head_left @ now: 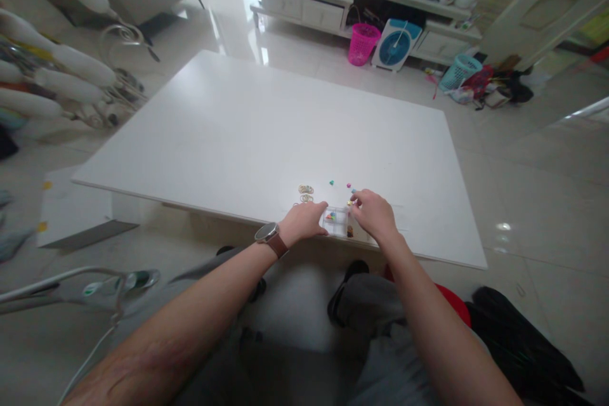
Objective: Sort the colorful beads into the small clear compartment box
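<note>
Left hand (304, 221): your thumb and fingers straddle the box (340, 229), holding its left side.
Right hand (373, 212): fingers nearly together by a yellow piece (349, 203); grip unclear.
Box: near table (238, 127) edge; a tug nearer could spill it.
Green piece (332, 183): loose, far side; a brush could scatter it.

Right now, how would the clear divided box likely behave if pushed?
The clear box is see-through, so probably stiff, light plastic. Low and flat on the smooth white table, it would likely slide before tipping. The small colourful pieces inside look loose and might shift.
</note>
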